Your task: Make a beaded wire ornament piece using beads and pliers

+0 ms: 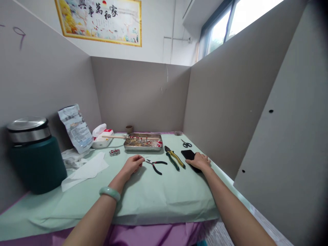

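Observation:
My left hand [132,165], a pale green bangle on its wrist, rests on the mint-green table cover [159,198] with its fingers curled in a pinch; whatever it pinches is too small to make out. Just right of it lie small black-handled pliers [156,164]. My right hand [200,161] lies flat, fingers spread, on a black phone [189,154]. Between the hands lie larger pliers with yellow-and-green handles [174,158].
A metal tray [143,147] of small beads and parts stands at the back centre, small scissors [187,144] to its right. At left are a dark green bin [34,157], a foil bag [76,128], a tissue box [102,136] and white paper [85,171]. Grey partition walls enclose the table.

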The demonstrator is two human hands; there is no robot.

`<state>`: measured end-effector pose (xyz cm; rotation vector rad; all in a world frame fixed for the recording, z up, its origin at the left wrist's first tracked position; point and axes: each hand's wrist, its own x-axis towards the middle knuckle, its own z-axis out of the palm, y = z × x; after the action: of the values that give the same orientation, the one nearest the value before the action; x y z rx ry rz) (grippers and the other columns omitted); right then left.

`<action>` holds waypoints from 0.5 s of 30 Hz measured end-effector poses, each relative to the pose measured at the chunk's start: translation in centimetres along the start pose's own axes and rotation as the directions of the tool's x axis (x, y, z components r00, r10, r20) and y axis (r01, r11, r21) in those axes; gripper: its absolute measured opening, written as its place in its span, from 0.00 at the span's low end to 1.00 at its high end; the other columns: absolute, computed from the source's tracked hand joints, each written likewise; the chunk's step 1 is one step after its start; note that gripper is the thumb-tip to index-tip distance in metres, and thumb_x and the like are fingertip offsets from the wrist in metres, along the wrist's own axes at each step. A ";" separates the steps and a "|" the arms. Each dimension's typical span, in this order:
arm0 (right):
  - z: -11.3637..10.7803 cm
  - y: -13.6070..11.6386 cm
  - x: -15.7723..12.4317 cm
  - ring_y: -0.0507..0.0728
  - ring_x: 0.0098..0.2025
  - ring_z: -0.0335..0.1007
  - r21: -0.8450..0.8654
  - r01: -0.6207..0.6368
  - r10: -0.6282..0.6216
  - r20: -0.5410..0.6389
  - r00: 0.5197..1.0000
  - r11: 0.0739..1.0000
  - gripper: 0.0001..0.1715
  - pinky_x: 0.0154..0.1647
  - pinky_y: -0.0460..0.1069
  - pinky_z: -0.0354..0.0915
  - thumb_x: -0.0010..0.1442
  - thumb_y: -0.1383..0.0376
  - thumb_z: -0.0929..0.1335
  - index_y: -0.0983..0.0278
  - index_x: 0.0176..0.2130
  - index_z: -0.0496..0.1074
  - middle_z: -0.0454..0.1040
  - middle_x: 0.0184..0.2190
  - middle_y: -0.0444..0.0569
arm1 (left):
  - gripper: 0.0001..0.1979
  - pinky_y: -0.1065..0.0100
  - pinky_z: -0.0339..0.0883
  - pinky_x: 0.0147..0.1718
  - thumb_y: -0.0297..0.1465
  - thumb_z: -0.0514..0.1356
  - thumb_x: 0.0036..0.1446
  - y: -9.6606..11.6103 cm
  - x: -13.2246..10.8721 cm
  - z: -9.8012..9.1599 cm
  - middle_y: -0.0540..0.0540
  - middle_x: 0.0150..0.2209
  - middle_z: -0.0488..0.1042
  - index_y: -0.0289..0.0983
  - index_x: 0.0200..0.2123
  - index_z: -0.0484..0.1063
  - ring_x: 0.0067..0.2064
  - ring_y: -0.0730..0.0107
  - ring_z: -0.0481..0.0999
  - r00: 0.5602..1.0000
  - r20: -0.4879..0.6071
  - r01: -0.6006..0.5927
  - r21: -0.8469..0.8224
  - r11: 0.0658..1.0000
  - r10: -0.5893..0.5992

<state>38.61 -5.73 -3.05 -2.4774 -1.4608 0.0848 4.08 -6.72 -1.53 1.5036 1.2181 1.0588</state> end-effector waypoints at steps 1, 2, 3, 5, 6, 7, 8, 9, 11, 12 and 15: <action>-0.2 -0.3 -0.3 0.72 0.57 0.57 -0.008 0.011 -0.011 -0.007 1.000 1.000 0.43 0.53 0.61 0.54 0.46 0.44 0.70 0.69 0.52 0.66 0.66 0.53 0.64 | 0.14 0.74 0.43 0.14 0.41 0.60 0.46 0.0 0.0 0.0 0.55 0.18 0.62 0.36 0.25 0.66 0.15 0.82 0.51 1.000 -0.002 0.000 -0.001 1.000 0.000; -0.5 -0.7 -0.7 0.72 0.57 0.57 -0.013 0.025 -0.025 -0.023 0.999 1.000 0.42 0.53 0.61 0.54 0.46 0.44 0.70 0.69 0.51 0.67 0.66 0.53 0.64 | 0.14 0.74 0.43 0.14 0.41 0.60 0.45 -0.1 0.1 0.0 0.55 0.18 0.63 0.36 0.25 0.66 0.15 0.82 0.52 1.000 -0.003 -0.001 -0.003 1.000 0.001; -0.8 -1.4 -1.3 0.72 0.56 0.57 -0.014 0.040 -0.041 -0.061 0.997 0.999 0.40 0.53 0.61 0.53 0.47 0.44 0.70 0.68 0.50 0.68 0.67 0.53 0.64 | 0.14 0.74 0.43 0.14 0.41 0.60 0.45 -0.1 0.1 0.0 0.55 0.18 0.63 0.36 0.24 0.66 0.15 0.82 0.52 1.000 -0.002 -0.002 -0.005 1.000 0.002; -1.5 -3.4 -2.9 0.71 0.56 0.58 0.018 0.148 -0.141 -0.205 0.969 0.989 0.35 0.53 0.61 0.53 0.52 0.46 0.68 0.67 0.50 0.70 0.67 0.53 0.64 | 0.14 0.74 0.42 0.14 0.42 0.60 0.46 -0.3 0.2 -0.1 0.55 0.18 0.63 0.36 0.24 0.65 0.15 0.82 0.52 1.000 0.001 -0.005 -0.017 1.000 0.005; -1.8 -4.7 -3.9 0.69 0.55 0.59 0.051 0.226 -0.206 -0.255 0.945 0.973 0.31 0.52 0.59 0.54 0.54 0.49 0.67 0.66 0.50 0.70 0.67 0.52 0.63 | 0.14 0.74 0.42 0.14 0.42 0.60 0.46 -0.3 0.3 -0.1 0.55 0.19 0.63 0.36 0.25 0.65 0.15 0.83 0.52 1.000 0.002 -0.006 -0.022 1.000 0.007; -2.0 -6.1 -5.0 0.67 0.54 0.61 0.095 0.322 -0.285 -0.283 0.916 0.942 0.27 0.51 0.56 0.55 0.57 0.51 0.66 0.65 0.50 0.71 0.69 0.51 0.61 | 0.14 0.74 0.42 0.14 0.42 0.60 0.46 -0.4 0.3 -0.1 0.55 0.19 0.63 0.36 0.25 0.65 0.15 0.83 0.52 1.000 0.001 -0.007 -0.028 1.000 0.007; -2.0 -7.7 -6.1 0.63 0.52 0.64 0.144 0.443 -0.396 -0.268 0.878 0.885 0.22 0.50 0.53 0.56 0.59 0.53 0.64 0.64 0.48 0.72 0.72 0.48 0.58 | 0.14 0.74 0.42 0.14 0.42 0.60 0.46 -0.4 0.3 -0.2 0.55 0.19 0.63 0.36 0.26 0.66 0.15 0.83 0.52 1.000 -0.002 -0.009 -0.034 0.999 0.008; -1.9 -9.3 -7.2 0.60 0.48 0.67 0.204 0.548 -0.506 -0.224 0.833 0.812 0.18 0.47 0.50 0.58 0.60 0.56 0.64 0.63 0.45 0.74 0.74 0.46 0.55 | 0.15 0.74 0.42 0.15 0.42 0.60 0.45 -0.4 0.4 -0.2 0.55 0.19 0.63 0.35 0.26 0.66 0.15 0.83 0.52 1.000 -0.007 -0.009 -0.042 0.999 0.009; -1.4 -12.3 -9.0 0.57 0.42 0.71 0.317 0.642 -0.619 -0.185 0.763 0.698 0.16 0.41 0.47 0.59 0.60 0.57 0.64 0.62 0.42 0.76 0.77 0.42 0.51 | 0.16 0.74 0.42 0.15 0.42 0.61 0.45 -0.5 0.4 -0.2 0.55 0.19 0.64 0.35 0.28 0.67 0.15 0.82 0.52 1.000 -0.017 -0.008 -0.064 0.998 0.007; -0.9 -13.7 -9.7 0.56 0.40 0.71 0.357 0.655 -0.641 -0.176 0.747 0.666 0.14 0.39 0.47 0.59 0.59 0.58 0.65 0.61 0.39 0.77 0.78 0.39 0.50 | 0.16 0.74 0.42 0.15 0.43 0.61 0.44 -0.5 0.4 -0.2 0.55 0.19 0.64 0.35 0.29 0.68 0.15 0.82 0.52 1.000 -0.021 -0.005 -0.079 0.997 0.003; 0.9 -16.7 -10.7 0.57 0.35 0.72 0.472 0.630 -0.625 -0.193 0.756 0.617 0.12 0.33 0.47 0.58 0.59 0.62 0.65 0.60 0.34 0.78 0.79 0.33 0.48 | 0.18 0.74 0.41 0.15 0.44 0.62 0.43 -0.5 0.4 -0.2 0.55 0.19 0.63 0.35 0.28 0.67 0.15 0.82 0.52 1.000 -0.031 -0.006 -0.120 0.993 0.002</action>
<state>19.01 -7.20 -0.53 -1.4382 -1.9162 0.2822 3.84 -6.22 -1.96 1.4027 1.1526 1.1410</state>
